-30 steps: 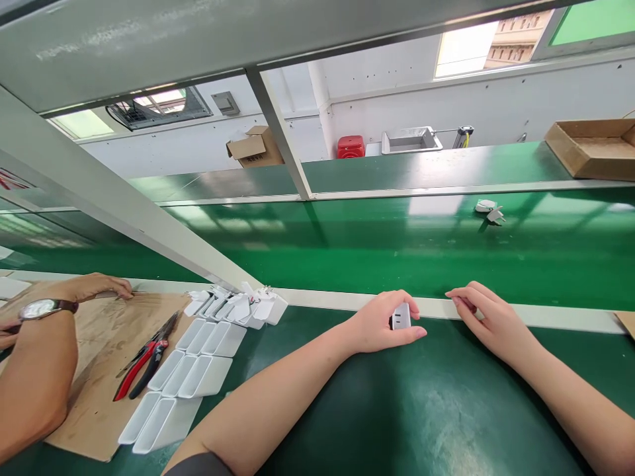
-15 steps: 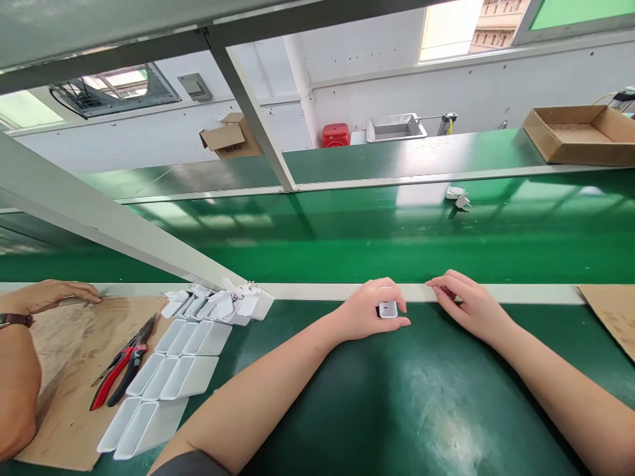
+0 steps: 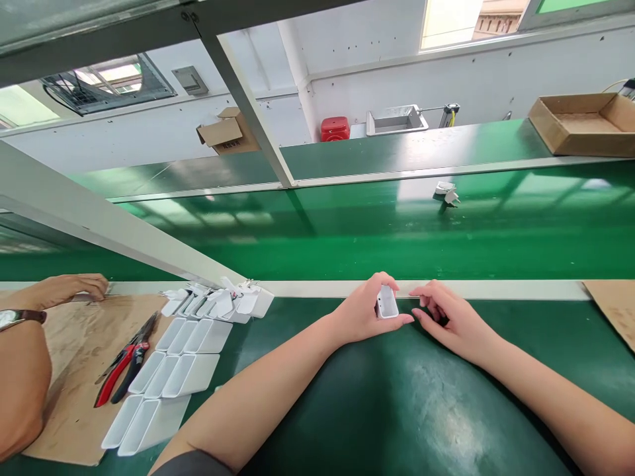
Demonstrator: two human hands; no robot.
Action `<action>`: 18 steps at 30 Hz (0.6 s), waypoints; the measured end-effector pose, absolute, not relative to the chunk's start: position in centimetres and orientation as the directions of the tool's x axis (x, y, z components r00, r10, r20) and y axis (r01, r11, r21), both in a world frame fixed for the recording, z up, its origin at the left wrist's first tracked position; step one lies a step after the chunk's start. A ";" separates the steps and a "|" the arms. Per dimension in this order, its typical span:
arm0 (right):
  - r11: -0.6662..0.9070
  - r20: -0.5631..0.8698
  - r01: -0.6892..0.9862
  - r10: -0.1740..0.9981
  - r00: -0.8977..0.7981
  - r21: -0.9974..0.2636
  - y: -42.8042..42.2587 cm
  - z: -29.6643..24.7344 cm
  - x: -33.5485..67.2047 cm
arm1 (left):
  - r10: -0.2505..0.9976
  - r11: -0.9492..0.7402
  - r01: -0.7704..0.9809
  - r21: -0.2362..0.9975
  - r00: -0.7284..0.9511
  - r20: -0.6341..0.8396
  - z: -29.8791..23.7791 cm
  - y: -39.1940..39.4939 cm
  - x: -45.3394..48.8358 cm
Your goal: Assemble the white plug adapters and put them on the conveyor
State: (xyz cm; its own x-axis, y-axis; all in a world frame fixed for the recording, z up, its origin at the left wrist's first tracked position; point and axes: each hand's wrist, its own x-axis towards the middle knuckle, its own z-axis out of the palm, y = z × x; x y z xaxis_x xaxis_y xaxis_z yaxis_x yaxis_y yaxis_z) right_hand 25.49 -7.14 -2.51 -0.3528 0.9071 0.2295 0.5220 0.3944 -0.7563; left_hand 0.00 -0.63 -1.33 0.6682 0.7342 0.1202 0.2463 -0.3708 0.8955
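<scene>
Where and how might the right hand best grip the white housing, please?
Probably the outer wall of the white housing nearest the right hand, coming from the right: the left hand covers the opposite side, leaving that wall exposed.

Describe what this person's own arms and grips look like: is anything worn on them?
Each grip is a bare, five-fingered human hand: the left grip and right grip have no visible glove, ring or watch. The left arm has a dark grey sleeve near the elbow; the right arm shows no sleeve.
</scene>
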 end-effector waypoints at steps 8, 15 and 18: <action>0.507 0.182 0.483 0.800 -0.572 -0.714 -7.5 -1.6 25.0 | 0.695 -0.429 0.152 0.890 0.685 0.218 -2.3 -0.8 0.0; 0.457 0.101 0.522 0.814 -0.572 -0.720 -7.1 -1.6 25.0 | 0.728 -0.406 0.231 0.884 0.667 0.160 -1.7 -0.8 0.0; 0.457 0.100 0.522 0.813 -0.574 -0.721 -7.0 -1.7 24.9 | 0.726 -0.403 0.313 0.860 0.682 0.092 -1.3 -0.8 0.1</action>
State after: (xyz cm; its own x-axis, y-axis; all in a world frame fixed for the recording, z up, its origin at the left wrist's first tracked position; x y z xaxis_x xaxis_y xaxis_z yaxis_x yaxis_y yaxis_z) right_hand 24.90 -7.00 -1.71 -0.5739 0.8128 0.0996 0.5216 0.4566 -0.7207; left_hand 0.13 -0.79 -1.28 0.6816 0.7259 0.0922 0.3132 -0.4033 0.8598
